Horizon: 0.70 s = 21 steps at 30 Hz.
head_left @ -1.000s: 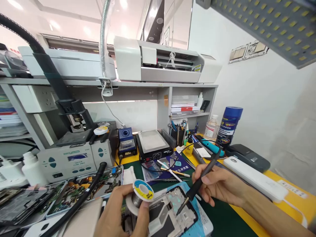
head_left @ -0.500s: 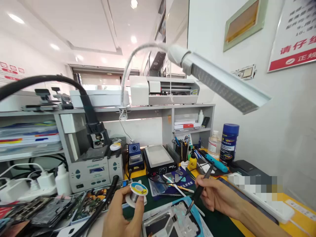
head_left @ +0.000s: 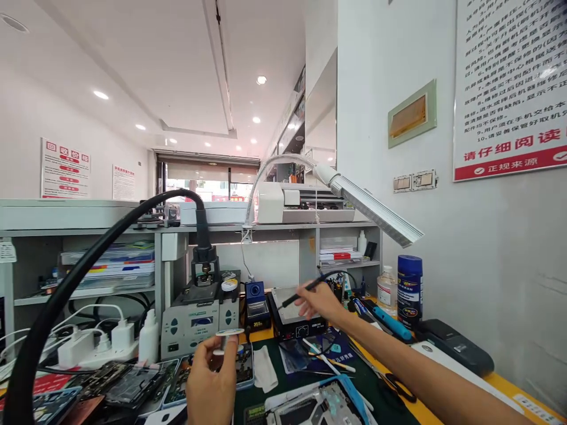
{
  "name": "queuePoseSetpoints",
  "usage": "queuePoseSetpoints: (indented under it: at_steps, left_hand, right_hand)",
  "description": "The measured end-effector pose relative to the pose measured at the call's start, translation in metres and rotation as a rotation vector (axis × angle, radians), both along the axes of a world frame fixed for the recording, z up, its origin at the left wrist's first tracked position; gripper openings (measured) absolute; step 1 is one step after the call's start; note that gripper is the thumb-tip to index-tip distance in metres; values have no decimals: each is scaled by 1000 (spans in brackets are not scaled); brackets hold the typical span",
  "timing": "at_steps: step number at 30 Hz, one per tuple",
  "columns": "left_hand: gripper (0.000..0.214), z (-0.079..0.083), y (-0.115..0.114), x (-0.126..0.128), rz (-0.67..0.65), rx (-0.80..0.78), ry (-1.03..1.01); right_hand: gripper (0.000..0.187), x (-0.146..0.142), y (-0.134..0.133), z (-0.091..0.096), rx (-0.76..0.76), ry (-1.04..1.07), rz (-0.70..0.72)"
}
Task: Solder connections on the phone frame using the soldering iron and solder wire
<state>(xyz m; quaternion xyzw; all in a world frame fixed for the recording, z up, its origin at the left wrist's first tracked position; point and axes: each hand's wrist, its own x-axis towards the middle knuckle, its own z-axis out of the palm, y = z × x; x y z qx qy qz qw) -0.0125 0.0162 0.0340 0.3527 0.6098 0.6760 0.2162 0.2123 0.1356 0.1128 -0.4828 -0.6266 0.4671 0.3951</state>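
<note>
Iron [head_left: 291, 300]: centre of the frame, wrapped in your right grip [head_left: 321, 303]; probably light, stiff; hold behind the tip.
Spool [head_left: 230, 332]: lower centre, pinched in your left grip [head_left: 211, 378]; likely smooth; hold the rims.

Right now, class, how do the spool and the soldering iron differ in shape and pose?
The spool is short and round; the soldering iron is long and slim. The spool sits nearly level in the left hand; the soldering iron slants in the right hand. Both are held off the bench.
</note>
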Motion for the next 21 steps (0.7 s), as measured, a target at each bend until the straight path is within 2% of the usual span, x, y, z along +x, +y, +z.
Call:
queuePoseSetpoints:
  at_steps: [3,7,15,21]
  left_hand:
    - [66,5,-2,-8,-18,17,-67]
    - [66,12,-6,-18,3,19,-116]
    - [59,13,-8,-17,-10,45,-136]
    - [48,6,-4,-15,-81,105,-170]
  right_hand:
    - [30,-43,23,14,122,-156,13]
    - [31,-79,37,24,240,-318,21]
    - [32,-111,53,10,333,-540,19]
    - [32,-131,61,5,294,-594,34]
